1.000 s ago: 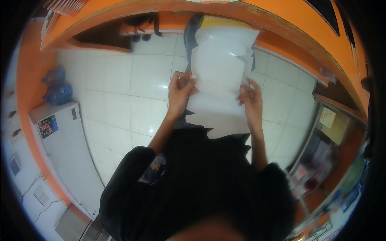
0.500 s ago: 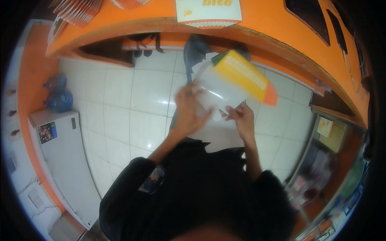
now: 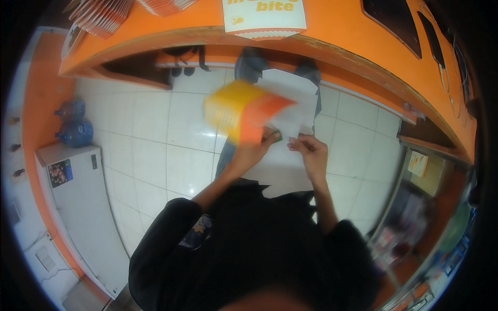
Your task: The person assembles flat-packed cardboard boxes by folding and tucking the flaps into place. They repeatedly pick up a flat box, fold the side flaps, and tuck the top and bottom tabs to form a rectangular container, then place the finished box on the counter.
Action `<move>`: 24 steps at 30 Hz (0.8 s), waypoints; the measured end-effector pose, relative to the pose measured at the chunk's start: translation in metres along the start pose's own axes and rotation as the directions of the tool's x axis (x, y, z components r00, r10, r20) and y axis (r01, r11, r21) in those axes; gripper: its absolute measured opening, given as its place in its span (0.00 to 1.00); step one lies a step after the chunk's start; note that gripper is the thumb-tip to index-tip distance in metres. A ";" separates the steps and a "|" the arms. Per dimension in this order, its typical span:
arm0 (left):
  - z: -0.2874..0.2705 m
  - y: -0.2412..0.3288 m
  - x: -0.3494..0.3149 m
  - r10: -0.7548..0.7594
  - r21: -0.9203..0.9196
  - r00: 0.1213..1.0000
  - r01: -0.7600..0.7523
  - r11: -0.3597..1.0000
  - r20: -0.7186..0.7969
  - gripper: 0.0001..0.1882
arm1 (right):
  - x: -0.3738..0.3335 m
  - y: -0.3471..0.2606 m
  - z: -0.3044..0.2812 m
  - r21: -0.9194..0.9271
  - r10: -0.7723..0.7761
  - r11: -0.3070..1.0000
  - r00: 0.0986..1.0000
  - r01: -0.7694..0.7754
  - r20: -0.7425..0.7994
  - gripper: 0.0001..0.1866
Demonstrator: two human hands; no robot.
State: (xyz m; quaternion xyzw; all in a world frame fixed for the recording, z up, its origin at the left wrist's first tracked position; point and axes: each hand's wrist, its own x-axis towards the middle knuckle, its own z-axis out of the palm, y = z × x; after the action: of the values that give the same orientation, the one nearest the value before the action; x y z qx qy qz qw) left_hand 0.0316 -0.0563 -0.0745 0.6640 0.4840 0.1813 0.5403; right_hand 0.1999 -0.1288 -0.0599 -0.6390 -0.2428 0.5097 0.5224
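Note:
A yellow and orange cardboard carton (image 3: 223,111), smeared by motion, is tilted above my lap. My left hand (image 3: 255,154) is closed on its near edge, with a bit of green showing by the thumb. Close to its right, my right hand (image 3: 313,155) has thumb and fingers pinched together; whatever lies between them, if anything, cannot be made out. White flat cardboard pieces (image 3: 298,85) with notched edges rest on my legs beneath both hands.
Ahead curves an orange counter (image 3: 192,31) bearing a white printed box (image 3: 267,15), stacks of orange-and-white folded cartons (image 3: 106,15) and a dark tablet (image 3: 391,23). Left stands a white fridge (image 3: 83,207) with blue water bottles (image 3: 75,132) beside it. A shelf unit (image 3: 410,207) is at right.
The carton has turned and swung left, its orange end now toward my hands. My left hand, earlier spread over its white side, has closed on it. My right hand stays nearly in place.

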 end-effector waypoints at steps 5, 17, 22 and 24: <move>0.017 -0.021 0.005 -0.082 -0.488 0.996 0.080 0.869 0.017 0.12 | 0.001 0.001 0.007 -0.178 -0.202 0.965 0.979 0.193 -0.033 0.05; 0.010 0.006 0.005 0.007 -0.463 0.998 0.022 0.886 0.061 0.12 | 0.010 -0.004 0.013 -0.230 -0.216 0.951 0.976 0.209 -0.006 0.06; 0.009 -0.001 0.002 -0.006 -0.447 0.998 0.033 0.894 0.062 0.12 | 0.009 -0.005 0.013 -0.226 -0.195 0.954 0.980 0.198 0.036 0.06; 0.009 -0.002 0.002 0.003 -0.437 0.999 0.017 0.899 0.044 0.12 | 0.010 -0.006 0.012 -0.238 -0.204 0.948 0.977 0.213 0.064 0.06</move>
State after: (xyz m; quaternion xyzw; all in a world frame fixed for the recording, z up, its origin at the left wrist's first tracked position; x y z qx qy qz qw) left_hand 0.0380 -0.0595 -0.0803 0.5279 0.4215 0.2689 0.6865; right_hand 0.1937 -0.1136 -0.0578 -0.6591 -0.3796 0.4300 0.4865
